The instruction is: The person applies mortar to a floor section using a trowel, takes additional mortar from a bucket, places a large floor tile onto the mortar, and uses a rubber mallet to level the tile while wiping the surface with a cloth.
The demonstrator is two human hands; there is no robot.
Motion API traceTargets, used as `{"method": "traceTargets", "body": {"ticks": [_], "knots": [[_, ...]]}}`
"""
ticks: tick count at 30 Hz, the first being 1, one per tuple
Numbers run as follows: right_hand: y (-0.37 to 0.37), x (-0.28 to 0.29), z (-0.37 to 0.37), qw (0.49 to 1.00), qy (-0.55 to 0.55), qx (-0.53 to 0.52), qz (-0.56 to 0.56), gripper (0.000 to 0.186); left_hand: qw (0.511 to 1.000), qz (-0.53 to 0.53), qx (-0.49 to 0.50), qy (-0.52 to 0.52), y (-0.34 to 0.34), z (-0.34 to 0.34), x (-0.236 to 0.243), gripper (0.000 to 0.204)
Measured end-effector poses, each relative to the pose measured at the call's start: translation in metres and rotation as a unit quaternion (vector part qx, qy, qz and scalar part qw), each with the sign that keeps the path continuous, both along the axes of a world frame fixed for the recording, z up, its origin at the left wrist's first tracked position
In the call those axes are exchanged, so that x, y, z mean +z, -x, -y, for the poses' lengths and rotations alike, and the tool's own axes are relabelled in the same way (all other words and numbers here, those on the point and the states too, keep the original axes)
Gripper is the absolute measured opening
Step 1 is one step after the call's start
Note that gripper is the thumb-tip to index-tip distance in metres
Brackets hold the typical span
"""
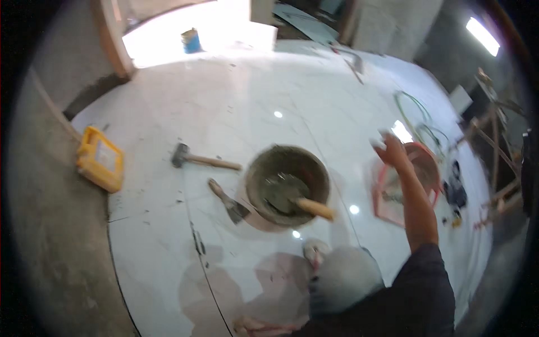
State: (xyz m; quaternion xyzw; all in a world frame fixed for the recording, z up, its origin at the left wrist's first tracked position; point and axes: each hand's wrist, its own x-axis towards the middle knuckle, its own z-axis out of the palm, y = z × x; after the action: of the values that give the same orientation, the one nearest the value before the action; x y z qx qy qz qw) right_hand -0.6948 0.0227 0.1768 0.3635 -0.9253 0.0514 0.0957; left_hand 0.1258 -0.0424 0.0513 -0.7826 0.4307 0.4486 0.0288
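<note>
One reddish basin (429, 168) sits on the white tiled floor (252, 90) at the right, partly hidden by the right forearm; its contents are hard to make out. It lies below and to the right of the blurred right hand (392, 151), whose fingers look loosely spread; whether they touch the rim I cannot tell. That arm reaches forward from the near right, elbow almost straight. The left hand is outside the view, its fingers' state unknown. Left of the basin stands a bucket (258, 177) of wet grey mix; farther left lies a hammer (210, 162).
</note>
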Motion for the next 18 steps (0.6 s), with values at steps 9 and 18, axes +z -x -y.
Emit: {"method": "traceTargets", "body": {"ticks": [9,18], "knots": [[0.005,-0.054,0.029,0.958,0.035,0.093,0.269,0.045,0.994,0.032,0.024,-0.106,0.102,0.022,0.16,0.056],[-0.081,0.001,-0.184,0.855,-0.148,-0.069,0.492,0.053,0.977,0.077,0.002,-0.2,0.224,0.052,0.383,0.056]]}}
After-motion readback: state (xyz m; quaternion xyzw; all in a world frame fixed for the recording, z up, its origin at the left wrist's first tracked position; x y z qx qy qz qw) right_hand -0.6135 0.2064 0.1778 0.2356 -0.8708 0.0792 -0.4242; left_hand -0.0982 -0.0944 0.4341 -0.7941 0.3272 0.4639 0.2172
